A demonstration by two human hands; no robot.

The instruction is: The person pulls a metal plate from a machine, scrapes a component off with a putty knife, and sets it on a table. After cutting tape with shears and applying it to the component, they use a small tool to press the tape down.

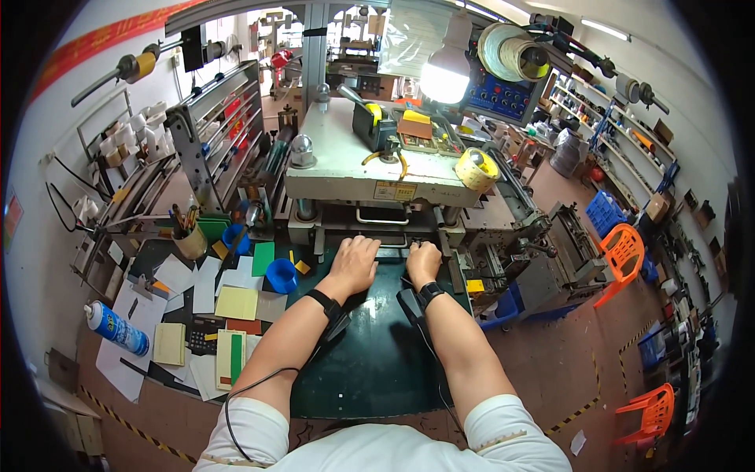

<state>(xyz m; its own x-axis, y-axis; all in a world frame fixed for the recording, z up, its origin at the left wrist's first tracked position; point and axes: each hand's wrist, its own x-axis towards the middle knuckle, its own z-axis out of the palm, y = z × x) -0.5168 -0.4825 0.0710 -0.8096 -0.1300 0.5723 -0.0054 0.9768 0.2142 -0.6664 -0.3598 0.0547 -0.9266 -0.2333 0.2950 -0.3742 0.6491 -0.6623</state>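
Note:
Both my arms reach forward over a dark green table (366, 370) to the front of a press machine with a thick pale top plate (354, 187). My left hand (354, 266) lies palm down at the edge of the machine's bed, fingers stretched forward and holding nothing visible. Beside it, my right hand (425, 263) is closed at the right part of the bed; whatever its fingers grip is hidden. Just beyond the hands, a metal bar handle (383, 221) sits under the top plate. Black straps with cabled devices circle both wrists.
Papers, notepads (236, 303), blue cups (281, 276) and a spray can (116, 328) cover the table's left side. A tape dispenser (370, 126) and tape rolls (476, 170) rest on the press. A lit bulb (445, 82) hangs above. Orange chairs (621, 259) stand at right.

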